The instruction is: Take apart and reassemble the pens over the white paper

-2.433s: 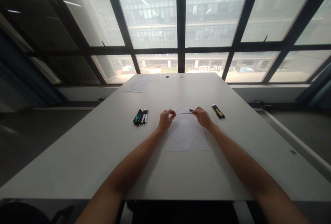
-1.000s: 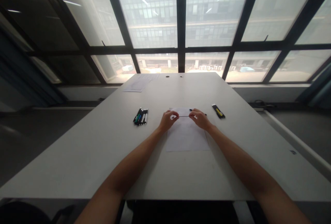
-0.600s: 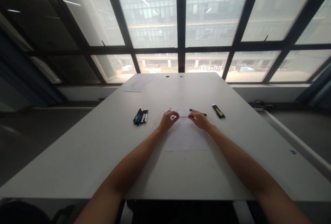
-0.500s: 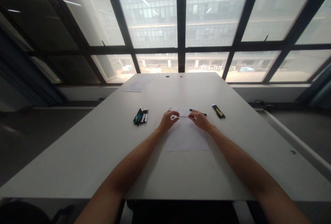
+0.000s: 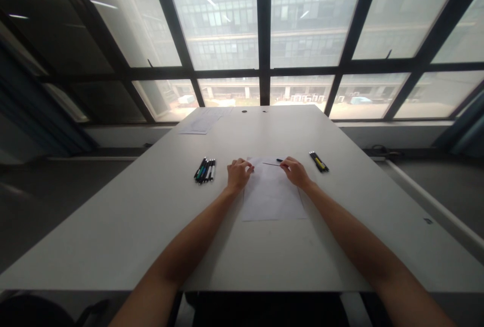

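My right hand point(image 5: 295, 171) pinches one end of a pen refill point(image 5: 270, 165), a thin dark stick that points left over the white paper point(image 5: 273, 201). My left hand point(image 5: 239, 173) is at the paper's left edge, thumb and forefinger pressed together. Whatever may be between those fingertips is too small to make out. Just behind the right fingers lies a black pen part point(image 5: 279, 160), mostly hidden by that hand.
Left of the paper lies a row of several pens point(image 5: 204, 171), black, white, blue and green. A smaller group of black and yellow pens point(image 5: 319, 161) lies to the right. Printed sheets point(image 5: 196, 124) rest at the white table's point(image 5: 151, 226) far left, before the windows.
My hands have moved apart. The left has let go of the refill's left end and shifted left; the right keeps the other end, and the refill's free end now points slightly away.
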`<state>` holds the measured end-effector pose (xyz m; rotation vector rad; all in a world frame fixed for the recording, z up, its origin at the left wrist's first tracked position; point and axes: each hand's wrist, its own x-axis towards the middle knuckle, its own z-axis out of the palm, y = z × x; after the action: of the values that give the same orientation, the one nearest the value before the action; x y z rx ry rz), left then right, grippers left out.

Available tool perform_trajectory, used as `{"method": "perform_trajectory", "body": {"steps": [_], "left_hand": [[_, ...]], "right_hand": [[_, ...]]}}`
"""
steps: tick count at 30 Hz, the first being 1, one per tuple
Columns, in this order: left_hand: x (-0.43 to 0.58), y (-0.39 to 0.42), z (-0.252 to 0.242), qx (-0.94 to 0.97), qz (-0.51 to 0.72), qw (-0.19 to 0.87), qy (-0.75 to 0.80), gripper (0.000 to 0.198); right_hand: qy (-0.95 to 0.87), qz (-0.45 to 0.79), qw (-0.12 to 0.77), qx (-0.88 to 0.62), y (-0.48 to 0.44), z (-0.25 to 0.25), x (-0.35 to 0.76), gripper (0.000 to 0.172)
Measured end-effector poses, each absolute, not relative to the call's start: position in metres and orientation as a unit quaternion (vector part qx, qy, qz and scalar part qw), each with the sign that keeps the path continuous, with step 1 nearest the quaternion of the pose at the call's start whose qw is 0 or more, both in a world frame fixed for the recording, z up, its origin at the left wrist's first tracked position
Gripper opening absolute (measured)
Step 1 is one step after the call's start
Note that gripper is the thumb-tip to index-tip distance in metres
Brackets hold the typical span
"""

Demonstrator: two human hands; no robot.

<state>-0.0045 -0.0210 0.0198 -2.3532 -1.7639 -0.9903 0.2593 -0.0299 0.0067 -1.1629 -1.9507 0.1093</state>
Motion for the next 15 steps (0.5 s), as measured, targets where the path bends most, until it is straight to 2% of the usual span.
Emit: {"method": "perform_trajectory", "body": {"steps": [8, 15], "left_hand": [[-0.0047, -0.0161, 0.0091, -0.779, -0.298, -0.004, -0.552, 0.006], [0.0002, -0.0158, 0.0138, -0.799, -0.396, -0.047, -0.449, 0.006]], "right_hand": [[-0.780, 0.050, 0.418, -0.462, -0.0297, 0.0066, 0.2591, 0.013], [-0.789, 0.054, 0.414, -0.451, -0.0292, 0.0063, 0.2594, 0.013]]}}
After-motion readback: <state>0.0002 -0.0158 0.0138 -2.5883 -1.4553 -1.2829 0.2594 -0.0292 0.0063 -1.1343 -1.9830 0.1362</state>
